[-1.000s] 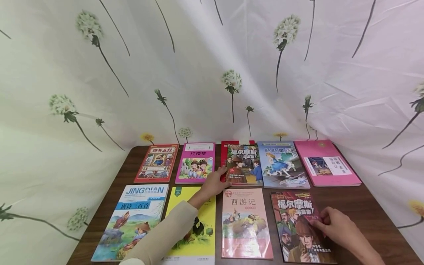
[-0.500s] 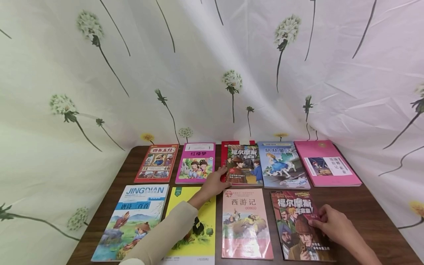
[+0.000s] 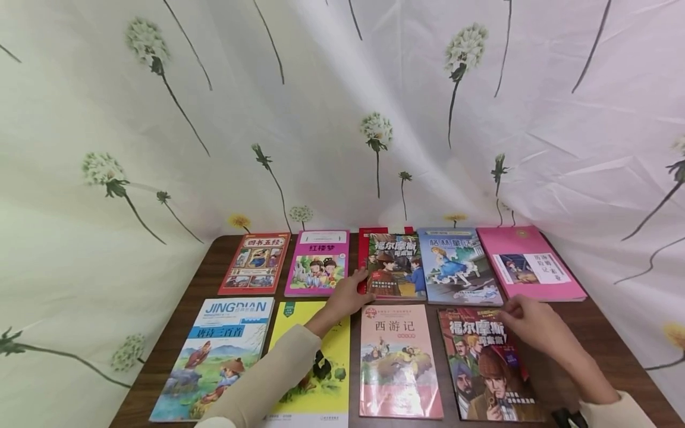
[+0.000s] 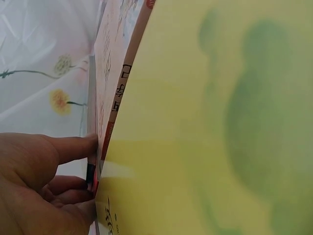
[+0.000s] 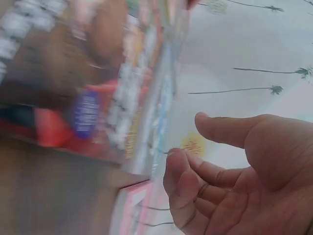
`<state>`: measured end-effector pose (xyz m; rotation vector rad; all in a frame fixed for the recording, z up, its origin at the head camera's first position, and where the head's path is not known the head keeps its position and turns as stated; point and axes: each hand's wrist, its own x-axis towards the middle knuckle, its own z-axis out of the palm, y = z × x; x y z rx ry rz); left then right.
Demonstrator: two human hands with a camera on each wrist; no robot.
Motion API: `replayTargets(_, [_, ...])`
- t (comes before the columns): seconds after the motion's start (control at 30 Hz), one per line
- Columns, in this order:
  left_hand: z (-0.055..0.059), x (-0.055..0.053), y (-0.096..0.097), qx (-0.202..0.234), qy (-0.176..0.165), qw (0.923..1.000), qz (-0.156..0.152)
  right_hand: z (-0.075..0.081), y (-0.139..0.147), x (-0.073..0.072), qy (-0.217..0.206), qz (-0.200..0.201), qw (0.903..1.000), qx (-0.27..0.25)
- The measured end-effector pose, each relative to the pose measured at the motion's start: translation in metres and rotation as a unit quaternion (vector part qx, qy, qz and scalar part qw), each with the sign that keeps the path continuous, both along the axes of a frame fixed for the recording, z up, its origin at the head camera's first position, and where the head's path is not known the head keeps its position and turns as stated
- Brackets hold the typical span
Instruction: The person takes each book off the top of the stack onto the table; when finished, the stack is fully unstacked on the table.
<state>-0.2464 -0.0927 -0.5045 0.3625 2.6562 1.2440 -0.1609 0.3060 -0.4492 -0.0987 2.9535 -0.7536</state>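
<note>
My left hand (image 3: 344,296) holds the lower-left corner of a small detective comic book (image 3: 395,264), which lies over a red book (image 3: 373,231) in the back row. In the left wrist view, the thumb and curled fingers of that hand (image 4: 36,181) meet at the book edge. My right hand (image 3: 540,330) hovers over the upper-right corner of a larger detective book (image 3: 478,368) in the front row. The right wrist view shows that hand (image 5: 244,171) holding nothing, its thumb apart from loosely bent fingers. The detective book (image 5: 63,63) is blurred there.
Beside the detective books lie a pink-orange book (image 3: 400,362), a yellow book (image 3: 334,386), a blue-and-white book (image 3: 214,356), an orange book (image 3: 255,264), a magenta book (image 3: 317,264), a blue fairy-tale book (image 3: 460,267) and a pink book (image 3: 530,261). A dandelion-print curtain (image 3: 321,119) stands behind the wooden table (image 3: 599,333).
My right hand has let go of the larger detective book's right edge and moved up to its upper-right corner. The book has shifted very slightly. My left hand stays put.
</note>
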Motion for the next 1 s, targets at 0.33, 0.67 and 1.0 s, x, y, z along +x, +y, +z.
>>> replayTargets(0.33, [0.002, 0.0, 0.0, 0.002, 0.005, 1.0, 0.001, 0.02, -0.022, -0.057, 0.03, 0.026, 0.9988, -0.027])
replayTargets(0.67, [0.0, 0.0, -0.003, -0.002, 0.011, 0.9999, 0.001, 0.022, -0.06, -0.104, 0.029, 0.047, 0.994, -0.094])
replayTargets(1.0, [0.0, -0.001, -0.001, -0.006, 0.006, 1.0, -0.004, 0.007, -0.103, -0.143, 0.014, 0.059, 0.995, -0.079])
